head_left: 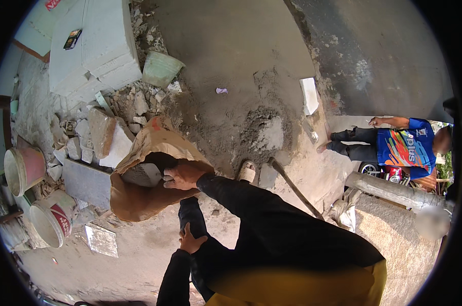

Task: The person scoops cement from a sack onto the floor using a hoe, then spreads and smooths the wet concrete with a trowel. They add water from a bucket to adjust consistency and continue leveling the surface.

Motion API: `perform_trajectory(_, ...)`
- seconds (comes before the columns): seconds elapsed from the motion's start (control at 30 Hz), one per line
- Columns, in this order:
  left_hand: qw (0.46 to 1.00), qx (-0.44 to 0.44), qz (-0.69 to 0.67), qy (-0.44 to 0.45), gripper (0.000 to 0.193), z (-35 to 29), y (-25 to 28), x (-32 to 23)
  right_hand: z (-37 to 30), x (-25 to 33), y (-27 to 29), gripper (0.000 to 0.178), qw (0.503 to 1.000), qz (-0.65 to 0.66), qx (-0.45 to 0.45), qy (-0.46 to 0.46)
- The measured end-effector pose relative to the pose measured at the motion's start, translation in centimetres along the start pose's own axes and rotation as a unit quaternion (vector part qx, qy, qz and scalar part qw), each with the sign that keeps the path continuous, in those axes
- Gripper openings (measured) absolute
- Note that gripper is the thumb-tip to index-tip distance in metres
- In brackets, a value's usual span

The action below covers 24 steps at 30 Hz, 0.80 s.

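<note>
Brown paper sack [162, 135]: head view, left of centre on the ground, mouth gaping, next to broken rubble [139, 103] and a grey slab [88, 186]. Some grey material [139, 175] shows inside; amount hidden by the paper and shadow.

Right hand [185, 176] is at the mouth on the sack's right side, fingers curled in; can't tell whether paper or anything else is pinched. Left hand [191, 241] rests on the dark trouser leg [192, 217], fingers spread, holding nothing visible.

Handling, my judgement: paper wall thin, soft, creased, easy to fold and likely to tear if yanked by one edge. Empty part light; whatever lies at the bottom probably makes it bottom-heavy. Grey dust could make the paper slippery. Best hold: bunched rim on two opposite sides, other palm under the base if lifted; avoid single-layer pinch.

Around it: two pale buckets [50, 222] at left, greenish bucket [162, 69] above, grey mortar patch [269, 132] and a long handle [297, 188] at right.
</note>
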<state>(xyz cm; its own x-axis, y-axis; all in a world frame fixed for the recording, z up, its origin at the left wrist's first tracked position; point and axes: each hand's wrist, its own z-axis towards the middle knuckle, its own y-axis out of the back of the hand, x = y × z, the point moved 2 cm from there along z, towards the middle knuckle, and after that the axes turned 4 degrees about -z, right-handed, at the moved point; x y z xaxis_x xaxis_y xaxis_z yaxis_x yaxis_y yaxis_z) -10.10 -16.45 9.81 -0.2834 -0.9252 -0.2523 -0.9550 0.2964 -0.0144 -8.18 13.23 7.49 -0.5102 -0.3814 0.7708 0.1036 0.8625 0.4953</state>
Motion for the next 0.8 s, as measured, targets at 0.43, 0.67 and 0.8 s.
perform_trajectory(0.43,0.987,0.014,0.123,0.103,0.140,3.0,-9.6,-4.0,-30.2,-6.0,19.4,0.063,0.916,0.310,0.083,-0.242)
perform_trajectory(0.67,0.969,0.044,0.181,0.163,0.145,4.0,-13.1,-4.8,-34.1,-24.6,29.0,0.044,0.748,0.489,-0.182,-0.411)
perform_trajectory(0.8,0.968,0.050,0.172,0.173,0.145,3.8,-12.7,-5.1,-34.5,-20.0,26.9,0.046,0.730,0.585,-0.107,-0.336)
